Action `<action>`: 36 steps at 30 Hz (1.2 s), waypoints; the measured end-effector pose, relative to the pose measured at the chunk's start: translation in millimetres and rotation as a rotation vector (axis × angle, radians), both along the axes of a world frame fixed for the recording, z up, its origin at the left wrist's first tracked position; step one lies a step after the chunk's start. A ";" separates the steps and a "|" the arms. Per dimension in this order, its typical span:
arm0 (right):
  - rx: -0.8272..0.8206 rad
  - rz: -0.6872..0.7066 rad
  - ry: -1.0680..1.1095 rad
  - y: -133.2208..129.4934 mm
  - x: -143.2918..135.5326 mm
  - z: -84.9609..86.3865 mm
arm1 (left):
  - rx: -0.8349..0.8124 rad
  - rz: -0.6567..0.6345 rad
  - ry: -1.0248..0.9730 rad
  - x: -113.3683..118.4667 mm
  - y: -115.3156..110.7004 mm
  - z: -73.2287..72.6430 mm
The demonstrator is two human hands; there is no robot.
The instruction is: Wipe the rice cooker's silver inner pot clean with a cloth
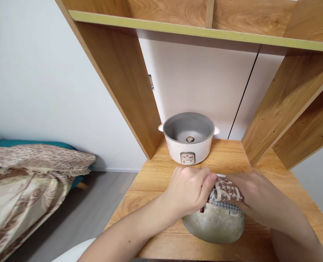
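Over the wooden desktop I hold a dull, stained metal pot (216, 225), its rounded outer side turned towards me. My left hand (190, 191) is closed at its upper left edge, the thumb beside a folded cloth (228, 191) with brown and grey patterned parts. A small red bit shows under the left fingers. On the other side my right hand (252, 193) grips the cloth against the pot's edge; most of its fingers are hidden. Just beyond my hands stands a white rice cooker (188, 151), uncovered, its grey inside and round centre piece in view.
Wooden uprights (117, 72) flank the desktop (150, 183), and a shelf with a yellow-green edge (177, 28) crosses above. At the left, a patterned cloth cover (35, 160) lies over a teal piece of furniture. A white rounded edge (75, 251) shows at the bottom.
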State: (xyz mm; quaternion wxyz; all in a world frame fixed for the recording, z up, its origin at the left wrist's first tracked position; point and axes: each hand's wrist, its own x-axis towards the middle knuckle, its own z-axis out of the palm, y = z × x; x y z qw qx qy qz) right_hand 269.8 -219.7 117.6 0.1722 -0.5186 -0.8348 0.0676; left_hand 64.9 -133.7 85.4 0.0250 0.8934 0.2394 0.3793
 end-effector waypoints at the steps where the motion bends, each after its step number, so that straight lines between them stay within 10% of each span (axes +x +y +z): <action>1: -0.019 0.010 0.021 0.6 -0.7 0.5 | 0.013 0.000 -0.008 0.5 -1.7 0.9; 36: 0.156 0.067 0.090 1.5 -13.2 -14.8 | -0.011 0.021 -0.004 -0.3 -12.5 1.7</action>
